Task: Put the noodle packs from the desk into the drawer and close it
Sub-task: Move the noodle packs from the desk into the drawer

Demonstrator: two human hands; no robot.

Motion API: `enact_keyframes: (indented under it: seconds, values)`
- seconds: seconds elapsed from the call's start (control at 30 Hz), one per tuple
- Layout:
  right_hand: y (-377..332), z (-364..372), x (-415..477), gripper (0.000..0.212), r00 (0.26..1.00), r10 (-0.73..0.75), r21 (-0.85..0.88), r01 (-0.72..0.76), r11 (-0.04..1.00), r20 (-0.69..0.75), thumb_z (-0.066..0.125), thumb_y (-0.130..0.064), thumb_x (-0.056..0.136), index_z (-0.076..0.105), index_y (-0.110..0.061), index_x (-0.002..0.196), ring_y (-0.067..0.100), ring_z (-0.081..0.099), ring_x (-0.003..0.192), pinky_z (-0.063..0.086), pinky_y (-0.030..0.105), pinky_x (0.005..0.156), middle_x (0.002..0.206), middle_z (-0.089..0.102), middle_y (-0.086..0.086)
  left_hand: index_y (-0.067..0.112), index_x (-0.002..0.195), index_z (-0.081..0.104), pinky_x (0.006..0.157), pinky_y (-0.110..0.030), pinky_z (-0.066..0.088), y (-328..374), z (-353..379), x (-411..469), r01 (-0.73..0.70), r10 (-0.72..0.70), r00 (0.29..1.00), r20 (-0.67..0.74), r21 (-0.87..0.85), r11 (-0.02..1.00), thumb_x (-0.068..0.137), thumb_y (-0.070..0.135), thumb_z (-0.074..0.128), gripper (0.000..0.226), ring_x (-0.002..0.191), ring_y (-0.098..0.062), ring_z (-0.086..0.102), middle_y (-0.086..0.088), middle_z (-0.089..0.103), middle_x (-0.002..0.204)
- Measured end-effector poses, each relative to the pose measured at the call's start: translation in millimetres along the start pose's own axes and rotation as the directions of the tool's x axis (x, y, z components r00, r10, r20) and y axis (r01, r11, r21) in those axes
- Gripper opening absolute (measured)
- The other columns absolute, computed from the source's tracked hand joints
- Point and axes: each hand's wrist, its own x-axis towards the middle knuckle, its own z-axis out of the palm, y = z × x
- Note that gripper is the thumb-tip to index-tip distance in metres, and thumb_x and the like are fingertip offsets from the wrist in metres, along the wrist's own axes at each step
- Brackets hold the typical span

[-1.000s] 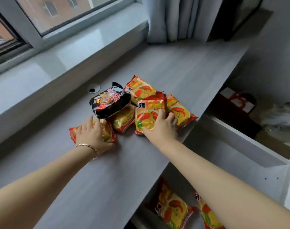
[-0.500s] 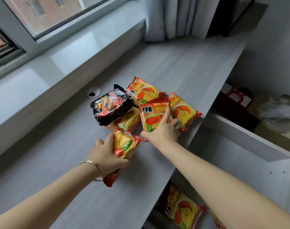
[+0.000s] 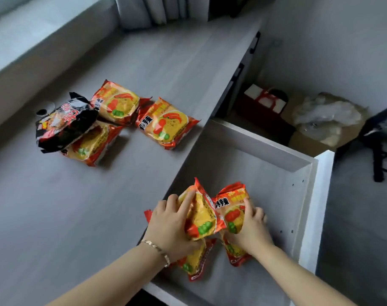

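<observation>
The grey drawer (image 3: 265,151) stands pulled out below the desk's right edge. Over it, my left hand (image 3: 168,226) grips one orange noodle pack (image 3: 201,217) and my right hand (image 3: 252,230) grips another orange pack (image 3: 232,208); the two packs touch. Beneath them two more orange packs lie on the drawer floor, one (image 3: 194,261) under my left wrist, one (image 3: 234,255) under my right hand. On the desk (image 3: 55,217) remain a black noodle pack (image 3: 62,124) on top of an orange pack (image 3: 91,144), plus two orange packs (image 3: 117,102) (image 3: 166,123).
A window sill (image 3: 33,36) runs along the desk's far left and a curtain (image 3: 152,9) hangs at the back. Beyond the drawer, on the floor, sit a red gift bag (image 3: 263,104) and crumpled plastic on a cardboard box (image 3: 324,120). A dark chair leg (image 3: 377,160) is at right.
Both hands lifted a pack each off the desk pile and carried them right and down over the open drawer. The view has tilted down toward the drawer.
</observation>
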Motion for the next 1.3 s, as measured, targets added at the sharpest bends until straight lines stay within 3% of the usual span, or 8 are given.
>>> enact_keyframes:
  seconds: [0.13, 0.43, 0.57, 0.67, 0.83, 0.97, 1.13, 1.3]
  values:
    - [8, 13, 14, 0.109, 0.998, 0.05, -0.006, -0.05, 0.999, 0.04, 0.066, -0.058, 0.068, 0.004, -0.019, 0.149, 0.035, 0.033, 0.126, 0.035, 0.043, 0.105, 0.135, 0.032, 0.017, 0.032, 0.148, -0.004, 0.111, -0.044, 0.027, 11, 57, 26, -0.024, -0.024, 0.982, 0.189, 0.247, 0.969, 0.072, 0.051, 0.068, 0.106, 0.132, -0.033, 0.027, -0.01, 0.02, 0.148]
    - [56, -1, 26, 0.055, 0.999, 0.027, -0.033, -0.028, 0.999, -0.031, 0.031, -0.045, 0.096, 0.033, -0.015, 0.141, 0.029, 0.042, 0.13, 0.036, 0.041, 0.105, 0.143, 0.044, 0.012, 0.029, 0.149, 0.002, 0.118, -0.055, 0.004, 14, 89, 44, 0.164, -0.239, 0.893, 0.381, 0.219, 0.962, 0.067, 0.067, 0.064, 0.11, 0.146, -0.035, 0.004, -0.004, 0.006, 0.158]
    - [54, -17, 28, 0.048, 0.994, -0.019, -0.051, 0.014, 0.999, -0.106, 0.032, -0.041, 0.097, 0.042, -0.013, 0.136, 0.026, 0.045, 0.126, 0.038, 0.038, 0.102, 0.138, 0.049, 0.011, 0.021, 0.13, 0.051, 0.117, -0.046, 0.02, 28, 54, 47, -0.083, 0.06, 0.988, 0.141, 0.164, 0.983, 0.088, 0.048, 0.049, 0.05, 0.139, -0.024, 0.034, -0.002, 0.033, 0.151]
    - [21, -41, 32, 0.041, 0.978, -0.16, -0.014, 0.16, 0.987, -0.136, 0.037, -0.034, 0.097, 0.048, -0.013, 0.13, 0.024, 0.044, 0.125, 0.037, 0.034, 0.103, 0.135, 0.049, 0.009, 0.014, 0.09, 0.072, 0.087, -0.042, 0.053, 21, 13, 51, -0.228, 0.272, 0.929, -0.252, 0.189, 0.955, 0.077, 0.02, 0.062, 0.018, 0.097, -0.027, 0.069, -0.008, 0.069, 0.11]
    - [-69, -81, 36, 0.039, 0.891, -0.389, 0.041, 0.408, 0.912, -0.234, 0.044, -0.029, 0.095, 0.048, -0.014, 0.131, 0.02, 0.038, 0.13, 0.037, 0.034, 0.106, 0.138, 0.045, 0.006, 0.013, 0.116, 0.06, 0.099, -0.041, 0.041, -17, -63, 59, 0.085, -0.076, 0.882, -0.466, 0.0, 0.996, 0.086, 0.018, 0.059, 0.03, 0.119, -0.03, 0.05, -0.009, 0.055, 0.129]
    - [-152, -99, 40, 0.069, 0.814, -0.525, -0.008, 0.541, 0.841, -0.249, 0.053, -0.035, 0.09, 0.02, -0.011, 0.147, 0.025, 0.021, 0.143, 0.03, 0.039, 0.113, 0.153, 0.024, 0.009, 0.009, 0.129, 0.049, 0.101, -0.043, 0.042, -70, -101, 64, 0.292, -0.282, 0.815, -0.506, -0.062, 0.954, 0.083, 0.018, 0.062, 0.048, 0.124, -0.033, 0.044, -0.014, 0.046, 0.136]
    - [-218, -91, 70, 0.096, 0.896, -0.435, -0.181, 0.415, 0.892, -0.085, 0.06, -0.055, 0.079, 0.007, -0.014, 0.147, 0.038, -0.005, 0.146, 0.006, 0.053, 0.118, 0.156, -0.004, 0.024, 0.004, 0.128, 0.045, 0.091, -0.044, 0.046, -120, -108, 66, 0.45, -0.455, 0.805, -0.381, -0.108, 0.887, 0.084, 0.023, 0.061, 0.051, 0.12, -0.037, 0.046, -0.017, 0.044, 0.136]
    - [-232, -81, 88, 0.093, 0.934, -0.321, -0.18, 0.293, 0.939, -0.156, 0.064, -0.058, 0.071, 0.022, -0.01, 0.14, 0.041, 0.015, 0.142, 0.014, 0.052, 0.116, 0.149, 0.023, 0.026, 0.003, 0.117, 0.046, 0.086, -0.044, 0.046, -156, -105, 66, 0.513, -0.465, 0.809, -0.361, 0.046, 0.857, 0.083, 0.022, 0.062, 0.042, 0.116, -0.035, 0.043, -0.016, 0.046, 0.125]
